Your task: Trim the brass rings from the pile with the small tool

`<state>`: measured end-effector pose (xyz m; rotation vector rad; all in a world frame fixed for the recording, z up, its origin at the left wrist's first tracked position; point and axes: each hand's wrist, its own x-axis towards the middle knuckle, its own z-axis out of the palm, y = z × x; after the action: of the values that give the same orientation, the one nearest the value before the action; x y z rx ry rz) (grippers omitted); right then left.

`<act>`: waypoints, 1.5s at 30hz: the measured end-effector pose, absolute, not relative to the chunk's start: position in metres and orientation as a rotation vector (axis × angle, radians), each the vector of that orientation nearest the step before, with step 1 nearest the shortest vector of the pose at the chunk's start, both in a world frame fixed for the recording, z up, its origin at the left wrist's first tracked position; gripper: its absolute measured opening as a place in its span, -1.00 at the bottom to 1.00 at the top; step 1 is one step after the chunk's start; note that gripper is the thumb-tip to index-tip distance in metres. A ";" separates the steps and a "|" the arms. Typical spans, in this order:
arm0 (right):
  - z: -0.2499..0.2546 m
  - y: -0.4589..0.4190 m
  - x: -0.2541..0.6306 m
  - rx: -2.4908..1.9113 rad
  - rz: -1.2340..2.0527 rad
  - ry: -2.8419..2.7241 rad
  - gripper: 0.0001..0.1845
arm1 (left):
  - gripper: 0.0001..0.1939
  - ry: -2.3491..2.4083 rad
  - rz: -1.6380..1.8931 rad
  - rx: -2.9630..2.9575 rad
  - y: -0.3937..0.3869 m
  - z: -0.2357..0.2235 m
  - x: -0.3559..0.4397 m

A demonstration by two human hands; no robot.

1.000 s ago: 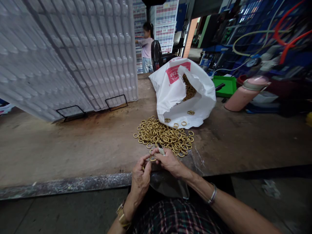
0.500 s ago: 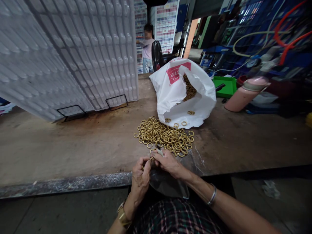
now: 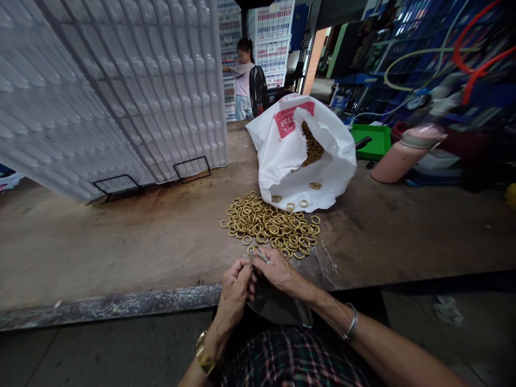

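At lower centre, the left hand (image 3: 235, 285) and right hand (image 3: 278, 269) have fingers pinched together on a brass ring (image 3: 252, 260): small, stiff, light, probably slippery; best gripped across its rim.

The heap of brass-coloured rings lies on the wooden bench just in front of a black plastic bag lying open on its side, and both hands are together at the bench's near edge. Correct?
Not quite: the bag is white with a red print, not black, as the head view shows. The rest holds: the heap of rings lies before its open mouth, and the left hand and right hand meet at the bench edge.
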<state>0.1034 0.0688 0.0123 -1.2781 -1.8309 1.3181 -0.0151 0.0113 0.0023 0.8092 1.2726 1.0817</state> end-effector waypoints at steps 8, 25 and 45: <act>0.009 0.070 0.104 -1.217 1.451 -1.782 -0.75 | -0.70 1.104 1.130 0.678 0.010 -0.001 -0.014; 0.001 0.075 0.112 -1.336 1.022 -2.000 -0.76 | -0.66 1.056 1.188 0.565 0.009 0.004 -0.016; -0.015 0.071 0.117 -1.428 0.568 -2.561 -0.70 | -0.72 0.955 1.217 0.624 -0.011 0.022 -0.020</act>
<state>0.1169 0.0712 -0.0149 -1.4277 -2.5613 0.5685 -0.0203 -0.0106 0.0216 0.6239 0.9546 1.2170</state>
